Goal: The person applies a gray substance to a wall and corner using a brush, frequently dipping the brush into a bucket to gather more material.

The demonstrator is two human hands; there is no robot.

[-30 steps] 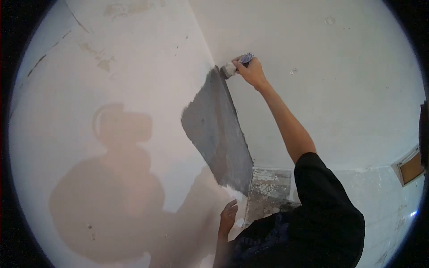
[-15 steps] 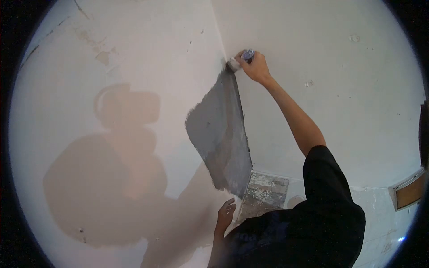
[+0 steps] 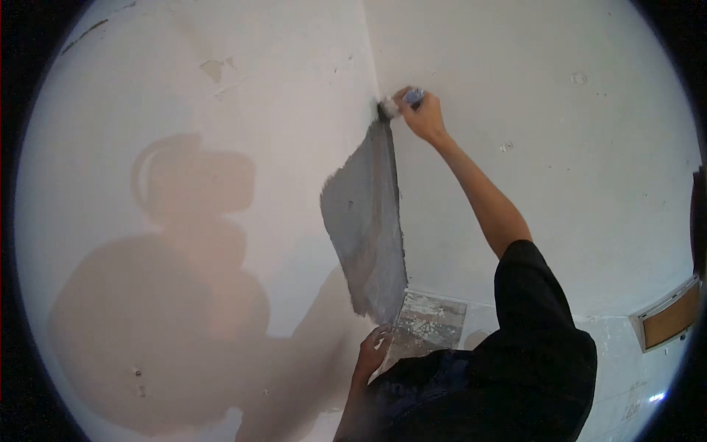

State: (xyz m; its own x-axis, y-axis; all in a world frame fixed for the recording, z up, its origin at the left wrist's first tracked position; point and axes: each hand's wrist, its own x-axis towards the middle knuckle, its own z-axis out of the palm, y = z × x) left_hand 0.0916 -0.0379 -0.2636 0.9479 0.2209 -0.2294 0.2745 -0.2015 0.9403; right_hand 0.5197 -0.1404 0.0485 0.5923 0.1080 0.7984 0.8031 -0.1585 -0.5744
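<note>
My right hand [image 3: 423, 118] is closed round the handle of a paintbrush [image 3: 389, 108]. The dark bristles press into the wall corner at the top tip of a grey painted patch [image 3: 364, 221]. The patch runs down the left wall beside the corner, with an uneven left edge. My left hand [image 3: 374, 348] is below the patch's lower end, close to the left wall, its fingers bent and apart with nothing seen in them. Whether it touches the wall I cannot tell.
A worn, speckled board-like surface [image 3: 431, 320] lies beyond my dark sleeve and torso. The pale right wall [image 3: 574, 191] carries small marks. A brown framed panel [image 3: 670, 317] is at the far right. My shadow falls on the left wall [image 3: 287, 88].
The view has shifted slightly, and the patch shows a little further right. The brush stays at the patch's top tip. My left hand has risen slightly towards the patch's lower end.
</note>
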